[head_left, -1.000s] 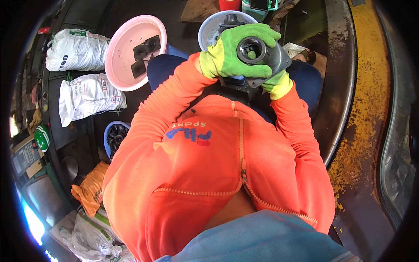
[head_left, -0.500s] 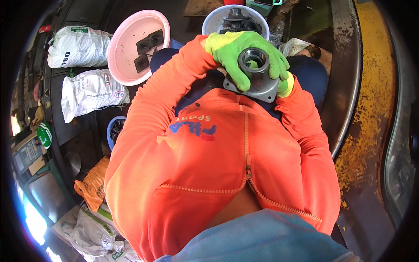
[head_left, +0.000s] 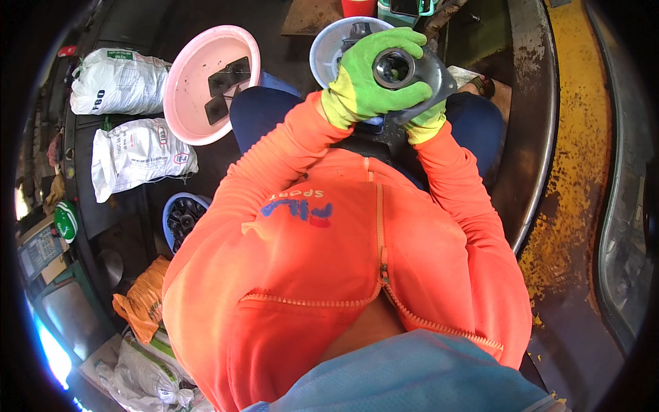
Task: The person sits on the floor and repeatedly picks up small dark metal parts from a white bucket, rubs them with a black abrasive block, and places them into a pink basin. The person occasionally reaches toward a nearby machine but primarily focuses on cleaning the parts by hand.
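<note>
Metal flange part with a round central bore, clasped in two green-gloved hands above the person's lap.

Left hand wraps over its near side, fingers curled around the raised hub; right hand grips from underneath, mostly hidden by the plate. Just beyond the grip sits a white bowl; further left of it, a pink bowl holds dark square pieces.

Lime-green gloves cover both hands, around a grey metal flange. The far-left bowl is pink; the sleeves are orange.
</note>
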The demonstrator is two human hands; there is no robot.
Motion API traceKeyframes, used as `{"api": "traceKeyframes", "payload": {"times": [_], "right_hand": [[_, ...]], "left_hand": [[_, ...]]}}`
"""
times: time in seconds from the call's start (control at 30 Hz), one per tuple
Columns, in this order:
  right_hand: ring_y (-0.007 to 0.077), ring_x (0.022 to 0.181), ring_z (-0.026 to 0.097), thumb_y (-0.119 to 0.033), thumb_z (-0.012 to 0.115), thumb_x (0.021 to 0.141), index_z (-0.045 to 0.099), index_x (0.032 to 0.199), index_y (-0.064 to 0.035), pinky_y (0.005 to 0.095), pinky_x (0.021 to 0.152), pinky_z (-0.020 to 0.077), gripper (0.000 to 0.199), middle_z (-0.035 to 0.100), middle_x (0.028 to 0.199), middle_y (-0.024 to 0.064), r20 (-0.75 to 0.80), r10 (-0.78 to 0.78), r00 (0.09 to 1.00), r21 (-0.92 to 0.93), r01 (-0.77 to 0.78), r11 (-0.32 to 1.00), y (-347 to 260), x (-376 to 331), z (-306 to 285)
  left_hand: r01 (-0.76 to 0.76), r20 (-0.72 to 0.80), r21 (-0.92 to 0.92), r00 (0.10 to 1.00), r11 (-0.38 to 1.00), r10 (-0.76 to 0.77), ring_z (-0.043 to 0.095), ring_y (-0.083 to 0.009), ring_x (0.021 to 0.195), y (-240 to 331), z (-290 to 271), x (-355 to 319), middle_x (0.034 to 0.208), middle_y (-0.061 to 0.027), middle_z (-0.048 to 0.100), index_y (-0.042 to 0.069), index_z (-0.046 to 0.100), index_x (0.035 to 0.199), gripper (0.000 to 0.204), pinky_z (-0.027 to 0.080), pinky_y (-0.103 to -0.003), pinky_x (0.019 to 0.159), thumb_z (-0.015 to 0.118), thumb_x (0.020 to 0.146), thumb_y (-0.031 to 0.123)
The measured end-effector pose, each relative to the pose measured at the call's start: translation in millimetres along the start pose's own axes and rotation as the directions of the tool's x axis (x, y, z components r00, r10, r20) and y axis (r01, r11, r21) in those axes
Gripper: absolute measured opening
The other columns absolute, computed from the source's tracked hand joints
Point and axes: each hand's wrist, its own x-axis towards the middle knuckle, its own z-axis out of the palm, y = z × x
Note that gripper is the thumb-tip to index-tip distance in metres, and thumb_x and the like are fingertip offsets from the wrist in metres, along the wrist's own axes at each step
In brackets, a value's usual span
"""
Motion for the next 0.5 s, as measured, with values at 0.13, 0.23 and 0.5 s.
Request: {"api": "traceKeyframes", "payload": {"times": [0.13, 0.23, 0.5], "right_hand": [[0.0207, 0.105, 0.060, -0.021, 0.080, 0.072, 0.054, 0.122, -0.0042, 0.0319, 0.089, 0.0497, 0.059, 0.061, 0.115, 0.0072, 0.097, -0.086, 0.992, -0.024, 0.089, 0.996, -1, -3, -9], [0.0212, 0.100, 0.062, -0.028, 0.088, 0.061, 0.060, 0.116, -0.0104, 0.0344, 0.085, 0.0511, 0.064, 0.064, 0.110, 0.0041, 0.231, -0.014, 0.973, 0.340, -0.067, 0.938, -5, -2, -15], [0.0209, 0.099, 0.062, -0.029, 0.083, 0.072, 0.061, 0.115, -0.0091, 0.0353, 0.084, 0.0504, 0.052, 0.065, 0.109, 0.0054, 0.360, -0.147, 0.921, 0.135, 0.104, 0.985, -18, 0, -23]], "left_hand": [[-0.071, 0.179, 0.020, 0.982, 0.997, 0.066, 0.062, -0.0291, 0.108, 7, -16, 9, 0.114, -0.0110, 0.067, 0.006, 0.065, 0.101, 0.041, 0.049, -0.038, 0.093, 0.082, 0.065, 0.014], [-0.108, 0.285, -0.027, 0.952, 0.994, 0.112, 0.062, -0.0287, 0.109, 14, -23, 15, 0.112, -0.0115, 0.067, 0.005, 0.065, 0.101, 0.040, 0.048, -0.038, 0.094, 0.082, 0.066, 0.014], [0.071, 0.560, -0.259, 0.823, 0.963, 0.090, 0.058, -0.0355, 0.113, 6, -32, 19, 0.115, -0.0168, 0.065, 0.002, 0.064, 0.103, 0.046, 0.044, -0.046, 0.098, 0.082, 0.063, 0.013]]}}
